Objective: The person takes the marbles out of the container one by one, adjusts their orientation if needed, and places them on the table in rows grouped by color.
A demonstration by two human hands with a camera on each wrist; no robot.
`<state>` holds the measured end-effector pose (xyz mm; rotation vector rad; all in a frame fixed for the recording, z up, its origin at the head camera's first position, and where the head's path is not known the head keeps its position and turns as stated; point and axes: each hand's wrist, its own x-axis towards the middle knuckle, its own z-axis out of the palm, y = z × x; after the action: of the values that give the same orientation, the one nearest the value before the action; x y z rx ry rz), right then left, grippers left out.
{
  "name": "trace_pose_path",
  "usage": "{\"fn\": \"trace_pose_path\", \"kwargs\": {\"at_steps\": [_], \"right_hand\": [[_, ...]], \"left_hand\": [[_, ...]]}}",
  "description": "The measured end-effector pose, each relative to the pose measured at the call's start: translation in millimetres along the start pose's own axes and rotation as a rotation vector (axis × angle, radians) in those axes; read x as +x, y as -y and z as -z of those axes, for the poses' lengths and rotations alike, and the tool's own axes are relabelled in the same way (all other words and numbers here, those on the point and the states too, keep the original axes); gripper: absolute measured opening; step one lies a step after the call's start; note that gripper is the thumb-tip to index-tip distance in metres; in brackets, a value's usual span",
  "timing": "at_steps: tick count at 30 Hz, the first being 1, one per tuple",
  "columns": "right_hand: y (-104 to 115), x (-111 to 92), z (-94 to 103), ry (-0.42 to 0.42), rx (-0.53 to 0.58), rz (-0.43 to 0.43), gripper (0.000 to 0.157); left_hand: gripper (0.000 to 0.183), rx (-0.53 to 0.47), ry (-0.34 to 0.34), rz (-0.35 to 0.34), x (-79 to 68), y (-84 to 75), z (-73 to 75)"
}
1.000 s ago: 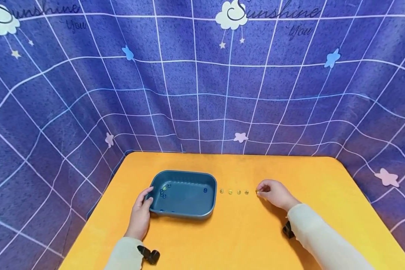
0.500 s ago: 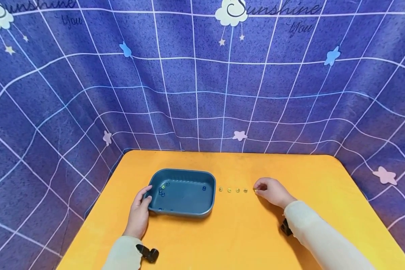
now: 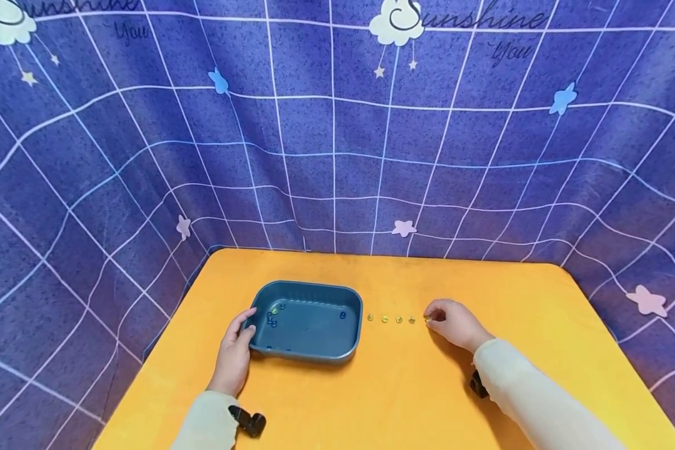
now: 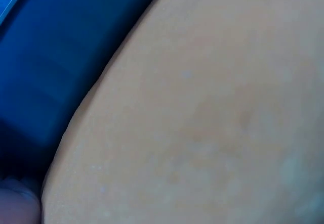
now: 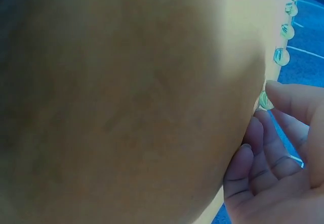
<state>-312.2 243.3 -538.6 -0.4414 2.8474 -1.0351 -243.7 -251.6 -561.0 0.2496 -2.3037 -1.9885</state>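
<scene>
My left hand (image 3: 232,359) grips the left end of a dark blue tray (image 3: 309,331), fingers and thumb at its rim. In the tray lie several blue marbles (image 3: 342,315) and a yellow-green marble (image 3: 274,310). To the tray's right, several clear marbles with yellow-green swirls (image 3: 385,319) form a straight row on the table. At the row's right end, my right hand (image 3: 454,325) pinches another swirled marble (image 5: 265,100) between thumb and fingertips, close at the tabletop. The right wrist view shows the other marbles (image 5: 281,56) lined up beyond it.
An orange-yellow tabletop (image 3: 371,400) carries everything. A purple-blue curtain (image 3: 337,125) with a grid pattern hangs behind and at both sides. Black wrist cameras are strapped on each sleeve, the left camera (image 3: 249,422) close over the table.
My right hand has shifted slightly left, bringing the pinched marble a little nearer the row. The left hand and the tray stay in place; the head view sways slightly.
</scene>
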Motion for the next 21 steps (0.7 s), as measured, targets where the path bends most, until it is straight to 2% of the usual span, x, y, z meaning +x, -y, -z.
{"fn": "trace_pose_path", "kwargs": {"at_steps": [9,12,16,21], "right_hand": [[12.1,-0.6,1.9,-0.039,-0.030,-0.003,0.011],[26.7,0.8,2.5,-0.063,-0.029,0.033,0.014],[51.4,5.7,-1.2,-0.078,0.025,0.089,0.016],[86.2,16.7,-19.3,-0.100,0.127,0.172,0.014]], "left_hand": [[0.043,0.005,0.015,0.025,2.6,1.2,-0.9],[0.042,0.011,0.007,0.009,1.9,0.6,-2.6],[0.042,0.025,-0.001,-0.012,-0.4,-1.2,-3.6],[0.042,0.048,-0.009,-0.019,-1.1,-2.2,0.4]]}}
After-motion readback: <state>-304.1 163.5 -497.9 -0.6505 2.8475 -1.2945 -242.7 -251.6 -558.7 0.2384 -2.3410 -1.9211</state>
